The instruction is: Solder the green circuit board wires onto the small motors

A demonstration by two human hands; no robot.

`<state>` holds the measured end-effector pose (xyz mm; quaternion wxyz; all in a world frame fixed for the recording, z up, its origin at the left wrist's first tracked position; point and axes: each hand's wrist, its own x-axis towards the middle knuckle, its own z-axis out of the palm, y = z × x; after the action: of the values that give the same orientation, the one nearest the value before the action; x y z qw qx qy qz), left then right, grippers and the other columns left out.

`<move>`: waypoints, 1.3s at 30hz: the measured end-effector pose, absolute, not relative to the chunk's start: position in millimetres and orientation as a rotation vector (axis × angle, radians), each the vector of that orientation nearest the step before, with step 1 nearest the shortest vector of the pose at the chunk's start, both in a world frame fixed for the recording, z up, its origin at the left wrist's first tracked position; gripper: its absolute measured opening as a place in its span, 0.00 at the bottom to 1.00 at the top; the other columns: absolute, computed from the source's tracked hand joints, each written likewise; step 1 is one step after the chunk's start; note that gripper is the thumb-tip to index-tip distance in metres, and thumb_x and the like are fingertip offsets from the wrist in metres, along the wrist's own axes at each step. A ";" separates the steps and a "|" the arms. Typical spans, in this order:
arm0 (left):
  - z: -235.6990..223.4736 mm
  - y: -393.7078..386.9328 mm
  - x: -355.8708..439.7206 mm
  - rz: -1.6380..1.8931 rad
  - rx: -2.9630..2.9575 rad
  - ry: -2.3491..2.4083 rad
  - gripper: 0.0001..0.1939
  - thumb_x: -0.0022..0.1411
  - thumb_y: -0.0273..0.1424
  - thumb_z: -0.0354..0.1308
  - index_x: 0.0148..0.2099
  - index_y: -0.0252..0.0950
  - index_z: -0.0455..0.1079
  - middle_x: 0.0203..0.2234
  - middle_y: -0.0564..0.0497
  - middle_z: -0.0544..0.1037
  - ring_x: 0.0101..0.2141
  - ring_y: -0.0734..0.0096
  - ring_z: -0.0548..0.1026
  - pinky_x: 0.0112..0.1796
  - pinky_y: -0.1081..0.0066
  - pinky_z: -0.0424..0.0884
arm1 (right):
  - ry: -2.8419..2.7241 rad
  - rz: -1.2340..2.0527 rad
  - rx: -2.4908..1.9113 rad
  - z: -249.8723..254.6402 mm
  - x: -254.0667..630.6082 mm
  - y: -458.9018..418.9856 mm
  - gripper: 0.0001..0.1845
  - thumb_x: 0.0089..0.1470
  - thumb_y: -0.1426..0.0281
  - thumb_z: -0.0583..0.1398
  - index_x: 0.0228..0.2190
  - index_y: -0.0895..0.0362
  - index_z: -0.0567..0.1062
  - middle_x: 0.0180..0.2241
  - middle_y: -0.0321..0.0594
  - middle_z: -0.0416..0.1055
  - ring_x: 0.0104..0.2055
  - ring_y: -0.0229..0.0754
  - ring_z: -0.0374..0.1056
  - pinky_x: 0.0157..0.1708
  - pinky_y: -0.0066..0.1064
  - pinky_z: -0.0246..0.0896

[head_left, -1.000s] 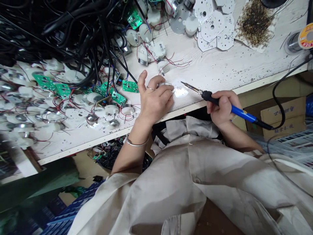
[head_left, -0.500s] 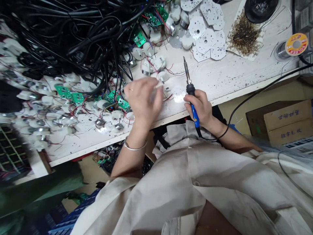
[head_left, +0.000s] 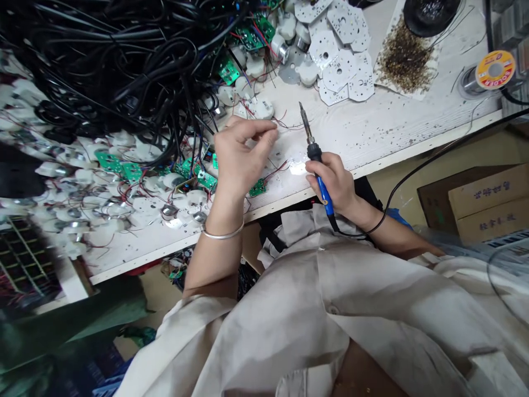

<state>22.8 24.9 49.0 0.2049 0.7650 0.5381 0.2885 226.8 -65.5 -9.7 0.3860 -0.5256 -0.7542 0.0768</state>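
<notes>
In my right hand [head_left: 336,184] is a soldering iron [head_left: 324,193], held by its blue handle with the tip pointing up and away from me. My left hand [head_left: 239,154] hovers over the bench, thumb and forefinger pinched together; whatever is between them is too small to make out. Just below that wrist lies a small green circuit board [head_left: 258,187] with red wires running right. A shiny white LED board [head_left: 298,165] rests on the bench beside my right fingertips. Beyond the left fingertips sits a white motor-like part [head_left: 262,107] with thin red wires.
Black cables [head_left: 144,60] are heaped at the back left, above many white wired parts [head_left: 111,204]. White LED boards [head_left: 339,69] are stacked at the back. To the right are brown crumbs on a sheet [head_left: 407,60], a black dish [head_left: 432,14] and a solder spool [head_left: 495,70].
My right hand has swung the soldering iron from pointing left to upright, off the white board. My left hand has lifted from beside that board and closed to a pinch, uncovering the green board.
</notes>
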 end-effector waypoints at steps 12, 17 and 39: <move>7.4 -26.1 32.1 0.906 2.618 1.566 0.03 0.64 0.30 0.59 0.37 0.44 0.69 0.37 0.57 0.84 0.44 0.57 0.79 0.50 0.42 0.63 | -1.897 0.192 -1.265 -3.9 229.6 -64.8 0.14 0.66 0.63 0.56 0.52 0.48 0.71 0.44 0.42 0.74 0.44 0.40 0.75 0.34 0.28 0.72; 3.2 -21.1 23.3 0.771 2.439 1.495 0.03 0.63 0.32 0.60 0.36 0.44 0.68 0.36 0.55 0.82 0.50 0.53 0.76 0.61 0.34 0.55 | -1.724 0.390 -1.108 3.9 234.2 -64.8 0.14 0.65 0.64 0.58 0.52 0.47 0.70 0.38 0.37 0.80 0.42 0.41 0.76 0.41 0.35 0.76; -1.7 -19.6 17.2 0.672 2.412 1.435 0.05 0.65 0.30 0.57 0.35 0.43 0.66 0.39 0.59 0.82 0.54 0.61 0.73 0.69 0.35 0.39 | -1.197 0.980 -1.263 12.2 236.8 -68.6 0.21 0.64 0.50 0.57 0.34 0.54 0.78 0.17 0.29 0.70 0.17 0.31 0.64 0.20 0.25 0.61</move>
<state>17.2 -19.6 -1.7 0.1275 0.8290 0.4932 0.2309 236.8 -68.6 12.2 0.5417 -0.5316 -0.5039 0.4124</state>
